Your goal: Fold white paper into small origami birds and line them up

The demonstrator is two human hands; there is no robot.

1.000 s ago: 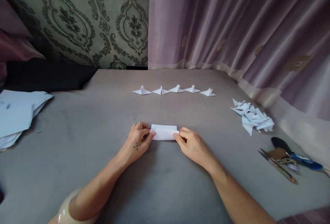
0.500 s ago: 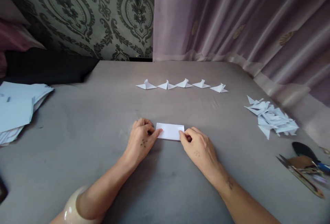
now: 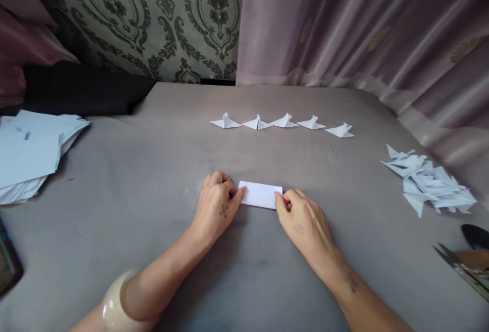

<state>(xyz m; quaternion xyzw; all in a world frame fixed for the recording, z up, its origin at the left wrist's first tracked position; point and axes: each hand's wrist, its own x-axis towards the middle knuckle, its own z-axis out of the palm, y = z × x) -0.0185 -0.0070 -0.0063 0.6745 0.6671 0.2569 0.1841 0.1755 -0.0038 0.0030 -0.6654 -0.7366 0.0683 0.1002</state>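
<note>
A small white folded paper (image 3: 261, 195), shaped as a flat rectangle, lies just in front of me between my hands. My left hand (image 3: 217, 202) pinches its left end, thumb on top and fingers curled. At the other end my right hand (image 3: 303, 217) grips the paper in the same way, thumb on the upper face. Behind it, several folded paper birds (image 3: 287, 121) stand in a row across the grey surface. To the right lies a heap of more white folded paper pieces (image 3: 431, 182).
A stack of paper sheets (image 3: 30, 148) is at the left, before a black cloth (image 3: 84, 90). Scissors (image 3: 458, 266) lie at the right edge. A dark phone-like object (image 3: 7, 260) shows at the lower left. Purple curtains (image 3: 324, 26) hang behind the grey surface (image 3: 153, 143).
The view has turned slightly left, so everything appears shifted to the right. Both hands keep their pinch on the folded paper, which looks unchanged.
</note>
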